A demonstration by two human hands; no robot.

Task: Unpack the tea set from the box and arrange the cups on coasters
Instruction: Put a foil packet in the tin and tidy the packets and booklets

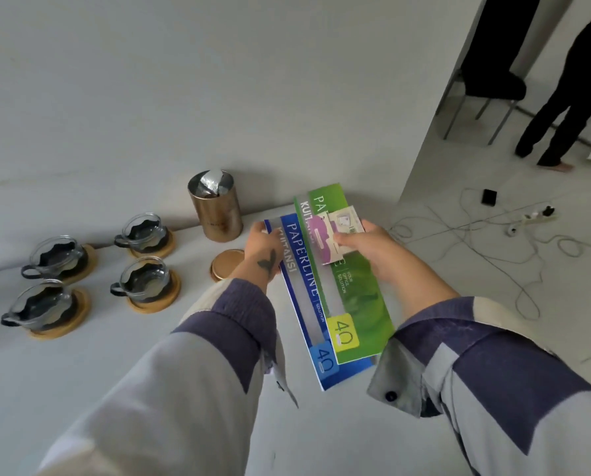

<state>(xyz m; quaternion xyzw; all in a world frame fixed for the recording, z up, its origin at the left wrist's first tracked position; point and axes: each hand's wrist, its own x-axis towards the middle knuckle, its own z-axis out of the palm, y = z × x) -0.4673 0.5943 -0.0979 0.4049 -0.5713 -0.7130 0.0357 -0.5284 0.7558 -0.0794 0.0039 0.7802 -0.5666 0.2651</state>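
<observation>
Both arms extended over table (81, 389). Left hand (263, 243) grips blue booklet (308, 304); right hand (366, 249) pinches card (342, 231) against green booklet (352, 297) (overlapping). 4 cups (143, 231) sit on coasters (155, 298) at left.

Green booklet (356, 297), blue booklet (308, 304), copper canister (215, 211), tan coasters (153, 300)

Green booklet (354, 297) overlaps blue booklet (308, 304); copper canister (215, 211) nearby.

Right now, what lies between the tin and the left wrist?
In the head view, the round copper lid lies flat on the table, between the tin and the left wrist.
</observation>
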